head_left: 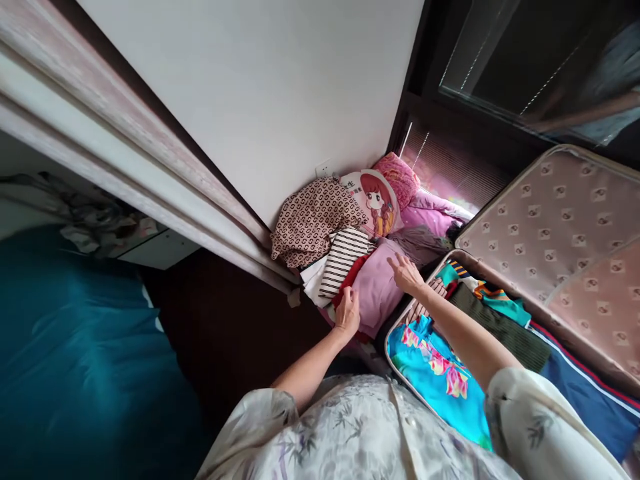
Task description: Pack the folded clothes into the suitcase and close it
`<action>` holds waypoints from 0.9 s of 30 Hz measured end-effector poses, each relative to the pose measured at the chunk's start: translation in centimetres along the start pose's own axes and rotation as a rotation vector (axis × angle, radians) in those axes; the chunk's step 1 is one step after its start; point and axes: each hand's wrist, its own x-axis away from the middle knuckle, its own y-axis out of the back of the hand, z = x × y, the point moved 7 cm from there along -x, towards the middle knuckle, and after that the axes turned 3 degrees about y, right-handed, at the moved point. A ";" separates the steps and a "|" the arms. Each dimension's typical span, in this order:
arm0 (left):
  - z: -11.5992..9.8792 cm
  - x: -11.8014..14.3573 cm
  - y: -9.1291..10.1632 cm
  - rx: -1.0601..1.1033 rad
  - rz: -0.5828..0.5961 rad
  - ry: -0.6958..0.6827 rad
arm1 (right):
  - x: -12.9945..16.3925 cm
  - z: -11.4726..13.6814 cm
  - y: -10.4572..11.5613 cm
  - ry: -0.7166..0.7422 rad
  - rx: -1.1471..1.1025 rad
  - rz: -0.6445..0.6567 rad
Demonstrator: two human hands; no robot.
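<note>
The left hand [349, 311] lies just below the middle of the frame, fingers curled down over the near edge of a folded pink garment [376, 285], gripping the cloth where it meets a red piece [350, 277]. The right hand [406, 273] sits a little to the right and higher, fingers spread and loose, palm resting flat on top of the same pink garment, grasping nothing. Both bare forearms run down toward the lower middle of the frame, into the short sleeves of a pale flowered shirt [360, 433].

The pink garment is at the centre of the frame, on top of a heap of clothes in the corner below a white wall [260, 87]. Just left of it lies a black-and-white striped top [343, 260], and beyond that a brown patterned cloth [313, 220]. Behind the heap a cushion with a cartoon girl [375, 200] leans at the wall, with pink bedding [430, 213] to its right.

Right of the hands an open suitcase [575, 220] fills the right side of the frame, its lid raised and its lining patterned. Inside lie folded clothes, among them a bright blue flowered piece [440, 373] and a dark green one [505, 330]. A teal cover [75, 360] fills the lower left
</note>
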 end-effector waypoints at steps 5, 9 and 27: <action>-1.9 0.8 -1.3 -0.061 0.083 -0.321 | -5.4 0.7 -0.7 0.085 0.085 0.024; -2.7 1.5 -2.7 0.040 0.159 -0.482 | -8.1 1.0 -0.7 0.229 0.133 -0.004; 2.2 1.6 0.8 0.187 -0.158 0.032 | -4.8 -6.1 1.4 0.289 -0.155 -0.011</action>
